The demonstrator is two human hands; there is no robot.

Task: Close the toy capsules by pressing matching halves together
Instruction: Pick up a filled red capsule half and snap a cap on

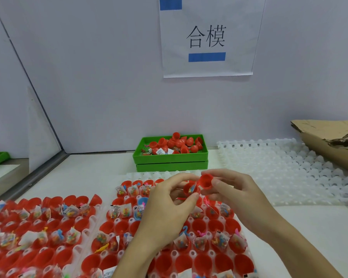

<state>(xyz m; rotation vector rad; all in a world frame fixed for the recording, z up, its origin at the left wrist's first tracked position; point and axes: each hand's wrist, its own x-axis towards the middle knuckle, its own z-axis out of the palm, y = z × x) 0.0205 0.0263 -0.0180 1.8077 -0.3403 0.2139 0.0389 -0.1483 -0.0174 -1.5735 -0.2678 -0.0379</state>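
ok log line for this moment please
phase: joining halves | left hand: holds filled half | right hand: holds empty half | halves: apart | green tray: holds red capsules

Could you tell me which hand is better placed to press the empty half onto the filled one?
The right hand: it pinches the empty red half just above and beside the filled half, which the left hand holds.

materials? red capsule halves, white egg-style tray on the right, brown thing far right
Red capsule half: looks like thin moulded plastic, smooth with a slight sheen. White tray: translucent, probably soft plastic or silicone; milky, moulded bumps. Brown sheet: corrugated cardboard, matte, torn and creased.
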